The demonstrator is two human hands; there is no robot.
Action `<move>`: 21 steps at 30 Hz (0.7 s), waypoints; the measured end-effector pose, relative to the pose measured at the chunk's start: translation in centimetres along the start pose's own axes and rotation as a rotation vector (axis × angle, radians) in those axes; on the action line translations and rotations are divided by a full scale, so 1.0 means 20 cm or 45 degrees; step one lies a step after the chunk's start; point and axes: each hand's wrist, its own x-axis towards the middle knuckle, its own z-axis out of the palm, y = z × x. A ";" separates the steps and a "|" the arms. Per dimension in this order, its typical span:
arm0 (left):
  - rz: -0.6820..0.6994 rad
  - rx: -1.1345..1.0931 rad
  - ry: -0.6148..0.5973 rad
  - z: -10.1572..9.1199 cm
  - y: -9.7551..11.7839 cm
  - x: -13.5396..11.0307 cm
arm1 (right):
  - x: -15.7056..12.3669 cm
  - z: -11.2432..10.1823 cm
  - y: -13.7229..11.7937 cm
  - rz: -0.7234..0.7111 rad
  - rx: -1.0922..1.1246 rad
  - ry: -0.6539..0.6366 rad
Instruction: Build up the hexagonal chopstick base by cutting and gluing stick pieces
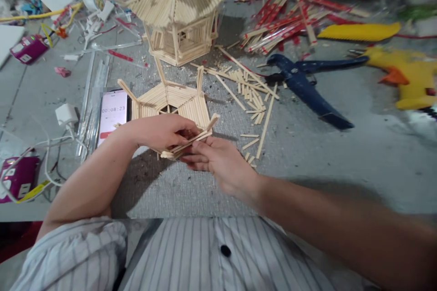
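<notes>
A hexagonal wooden-stick roof piece (pixel 193 111) with short uprights at its corners lies on the table in front of me. My left hand (pixel 167 130) reaches over its near left part, fingers curled down inside the near edge. My right hand (pixel 221 159) comes from the right and pinches the same near edge from outside, around thin sticks there. The two hands' fingertips nearly meet, and some left fingertips are hidden. Behind stands a larger tiered stick pavilion model (pixel 177 13). Short cut sticks (pixel 251 93) lie scattered right of the roof piece.
Blue-handled cutters (pixel 307 86) and a yellow glue gun (pixel 403 72) lie to the right. Red-and-clear wrapped sticks (pixel 283 18) are heaped behind. On the left are a phone (pixel 113 113) showing a timer, clear glue sticks (pixel 94 95), a white charger (pixel 66 114) with cables, and purple power sockets (pixel 20 175).
</notes>
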 end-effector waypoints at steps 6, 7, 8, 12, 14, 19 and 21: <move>0.055 0.026 0.025 0.00 -0.01 0.00 | 0.01 -0.01 -0.02 -0.007 -0.090 -0.060; 0.054 0.030 0.029 0.00 -0.01 -0.01 | 0.01 -0.02 -0.02 -0.009 -0.105 -0.070; 0.056 0.033 0.029 0.00 0.00 -0.01 | 0.01 -0.02 -0.02 -0.012 -0.117 -0.075; 0.077 0.048 0.034 0.00 -0.01 -0.01 | 0.00 0.00 -0.03 -0.028 -0.163 -0.037; 0.083 0.059 0.032 0.00 -0.01 -0.01 | 0.00 0.00 -0.03 -0.022 -0.188 -0.009; 0.087 0.079 0.016 0.00 -0.02 -0.02 | 0.00 0.00 -0.04 -0.010 -0.225 0.014; 0.092 0.081 0.007 0.00 -0.02 -0.01 | 0.01 0.00 -0.04 0.003 -0.249 0.015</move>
